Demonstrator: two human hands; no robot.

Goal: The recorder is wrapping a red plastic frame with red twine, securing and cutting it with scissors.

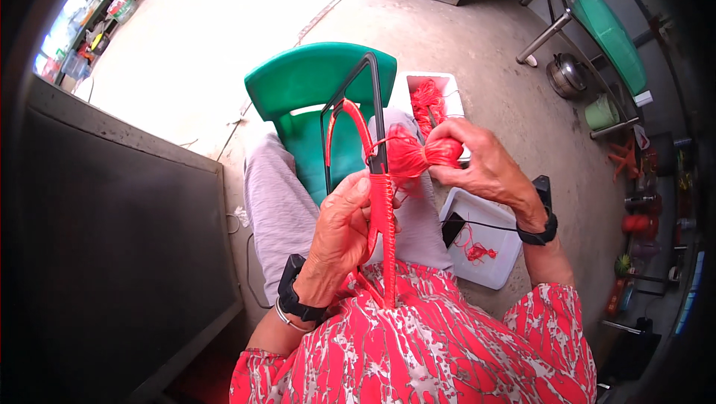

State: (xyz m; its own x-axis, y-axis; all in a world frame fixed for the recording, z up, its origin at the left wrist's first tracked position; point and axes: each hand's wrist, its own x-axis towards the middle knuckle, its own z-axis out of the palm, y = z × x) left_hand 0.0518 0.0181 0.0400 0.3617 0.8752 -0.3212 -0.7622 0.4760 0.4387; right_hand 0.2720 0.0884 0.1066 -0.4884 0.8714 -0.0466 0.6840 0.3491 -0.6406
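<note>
Gripping the black wire frame (350, 117) partly wrapped in red cord, the left hand (339, 236) is clenching its side while the right hand (477, 162) is pinching a red cord bundle (418, 154) just beside it, above the lap.

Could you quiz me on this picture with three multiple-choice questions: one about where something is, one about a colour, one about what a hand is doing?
1. Where is the white plastic tub holding loose red thread?
A. on the floor by the person's right side
B. on the green chair
C. on the dark board at left

2. What colour is the plastic chair ahead of the knees?
A. blue
B. green
C. yellow

3. What is the right hand doing?
A. resting open
B. gripping a red thread bundle
C. holding a kettle

Answers: 1 A, it sits on concrete beneath the right forearm. 2 B, the seat and back are green. 3 B, the fingers close round the bundle, while the left hand clasps the thread-wrapped black metal frame.
</note>
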